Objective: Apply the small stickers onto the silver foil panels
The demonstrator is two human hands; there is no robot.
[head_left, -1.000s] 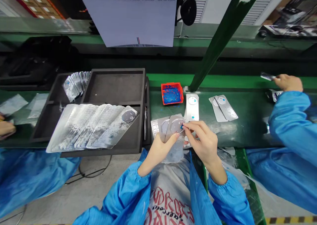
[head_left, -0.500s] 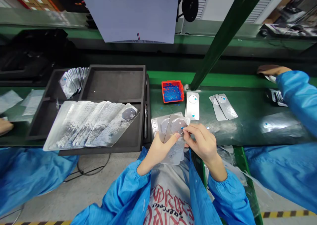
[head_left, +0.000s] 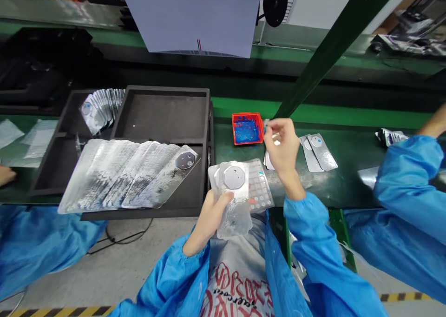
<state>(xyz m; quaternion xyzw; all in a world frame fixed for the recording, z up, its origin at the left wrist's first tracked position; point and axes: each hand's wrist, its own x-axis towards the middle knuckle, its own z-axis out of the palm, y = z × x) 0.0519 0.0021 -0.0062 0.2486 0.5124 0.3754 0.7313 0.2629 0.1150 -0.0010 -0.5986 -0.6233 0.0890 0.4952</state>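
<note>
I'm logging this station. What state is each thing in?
Left hand: gripping silver back covers.
Right hand: raised beside the red bin, fingertips pinched.
Black tray: holds fanned covers.
Pair of covers: flat on belt.

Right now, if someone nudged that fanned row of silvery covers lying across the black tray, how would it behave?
The fanned covers look thin and glossy, so they would probably slide over one another rather than move as one. They overhang the black tray at its near edge, so a push toward the person might spill some. The similar cover in the left hand stays flat, suggesting fair stiffness.
</note>
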